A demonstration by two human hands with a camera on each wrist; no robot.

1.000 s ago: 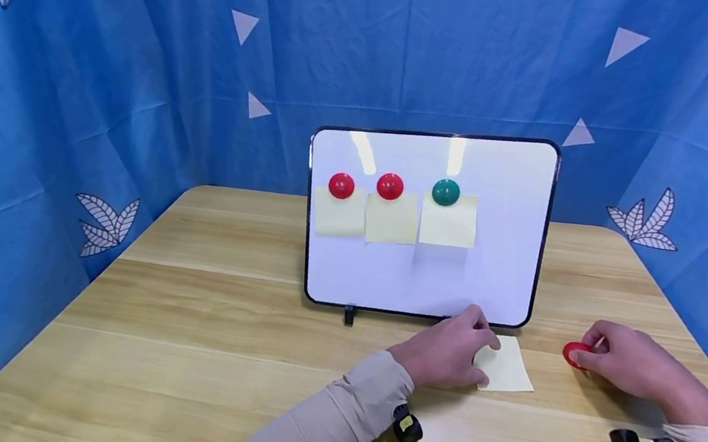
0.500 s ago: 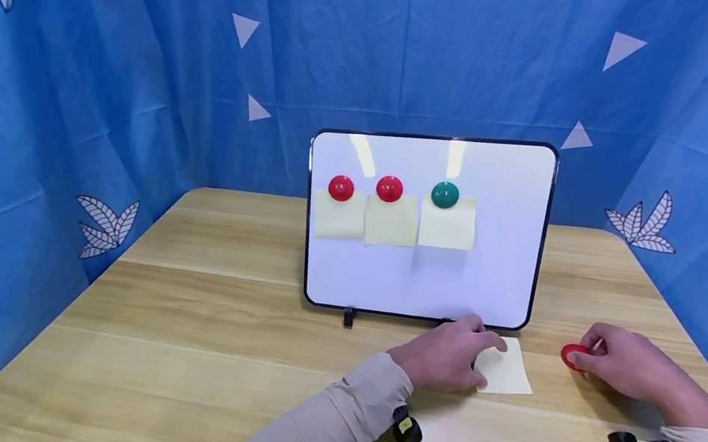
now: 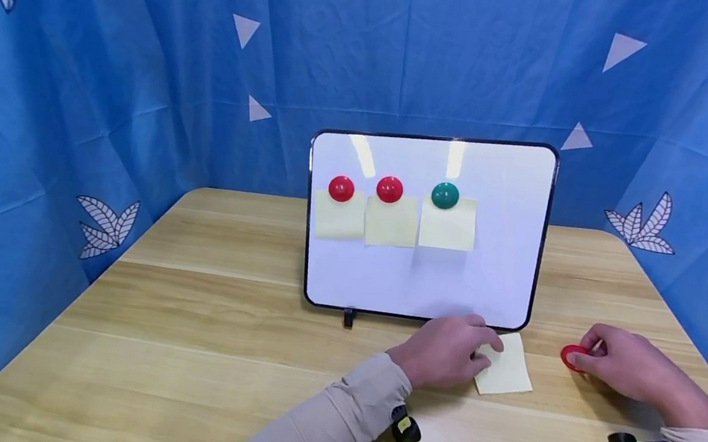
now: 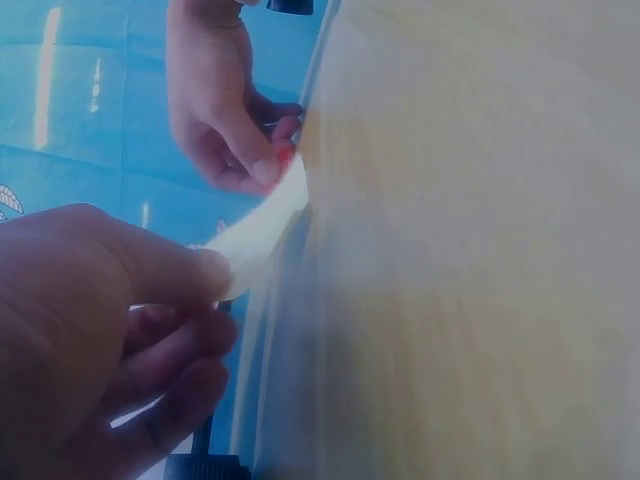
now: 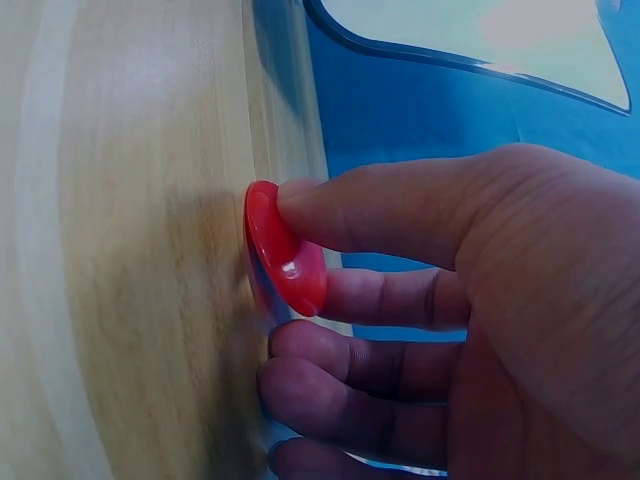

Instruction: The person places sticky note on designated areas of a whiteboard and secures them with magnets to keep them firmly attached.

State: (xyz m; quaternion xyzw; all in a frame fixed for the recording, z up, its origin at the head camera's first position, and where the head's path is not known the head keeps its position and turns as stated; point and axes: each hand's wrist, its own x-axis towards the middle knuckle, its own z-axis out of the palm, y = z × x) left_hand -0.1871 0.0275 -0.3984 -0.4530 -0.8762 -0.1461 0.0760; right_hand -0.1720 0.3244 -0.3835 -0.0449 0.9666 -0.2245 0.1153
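Observation:
My left hand [image 3: 448, 349] pinches the left edge of a pale yellow sticky note [image 3: 506, 367] in front of the whiteboard. In the left wrist view the thumb lies on that note [image 4: 262, 232], which bends up from the wooden table. To the right, my right hand [image 3: 635, 370] grips a round red magnet [image 3: 572, 357] between thumb and forefinger. The right wrist view shows the magnet [image 5: 285, 250] tilted up on its edge close to the tabletop, with the other fingers loosely curled beneath the forefinger.
A black-framed whiteboard [image 3: 488, 285] stands on small black feet [image 3: 349, 317]. On it hang three yellow notes, under a left red magnet [image 3: 341, 188], a second red magnet [image 3: 389, 189] and a green magnet [image 3: 445, 195]. Blue curtain [image 3: 324, 43] surrounds the wooden table [image 3: 173, 347].
My left thumb and forefinger have drawn closer together on the note's edge, and the note has lifted and shifted slightly. My right hand keeps its hold on the red magnet, almost still.

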